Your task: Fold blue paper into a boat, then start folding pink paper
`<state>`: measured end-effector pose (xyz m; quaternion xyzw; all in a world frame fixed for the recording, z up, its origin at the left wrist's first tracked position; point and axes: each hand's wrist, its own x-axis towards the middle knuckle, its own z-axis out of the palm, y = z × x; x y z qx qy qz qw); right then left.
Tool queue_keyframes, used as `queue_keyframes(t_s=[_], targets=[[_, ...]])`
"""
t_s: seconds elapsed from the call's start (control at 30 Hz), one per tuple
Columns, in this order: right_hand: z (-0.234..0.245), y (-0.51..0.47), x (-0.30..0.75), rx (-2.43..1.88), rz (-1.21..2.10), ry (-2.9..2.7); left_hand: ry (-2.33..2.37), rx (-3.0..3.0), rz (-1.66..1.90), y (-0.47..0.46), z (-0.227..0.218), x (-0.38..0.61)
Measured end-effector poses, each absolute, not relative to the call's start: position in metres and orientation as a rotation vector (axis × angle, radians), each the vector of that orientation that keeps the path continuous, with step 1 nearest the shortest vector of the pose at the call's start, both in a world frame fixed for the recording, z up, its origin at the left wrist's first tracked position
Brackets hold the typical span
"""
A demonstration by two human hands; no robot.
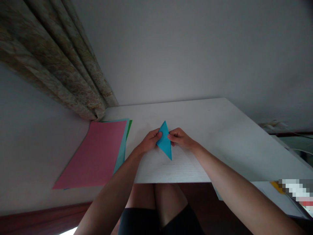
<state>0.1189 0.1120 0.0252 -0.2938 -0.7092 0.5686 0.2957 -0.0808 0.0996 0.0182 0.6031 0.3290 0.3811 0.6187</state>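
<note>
A bright blue folded piece of paper (164,140), pointed at top and bottom, is held up over the white desk between both hands. My left hand (151,139) grips its left edge, with the thumb on the near face and the fingers behind. On the opposite edge, my right hand (180,137) pinches the paper between thumb and fingers. The fingertips behind the paper are partly hidden.
Left of my hands lies a stack of coloured sheets (97,153), pink on top with light blue and green showing beneath. The white desk (186,114) meets a wall. A patterned curtain (63,58) hangs at upper left. Papers (266,191) lie at lower right, below the desk edge.
</note>
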Motion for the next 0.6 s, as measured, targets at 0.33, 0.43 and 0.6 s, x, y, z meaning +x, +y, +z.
queue_keyframes(t_s=[0.33, 0.43, 0.6], targets=[[0.0295, 0.1111, 0.1192, -0.764, 1.577, -1.876, 0.759, 1.381, 0.801, 0.0967, 0.0205, -0.0822], [0.0308, 0.1095, 0.1190, -0.784, 1.574, -1.870, 0.750, 1.370, 0.794, 0.0965, 0.0212, -0.0809], [0.0304, 0.1084, 0.1179, -0.804, 1.557, -1.859, 0.717, 1.361, 0.803, 0.0979, 0.0204, -0.0804]])
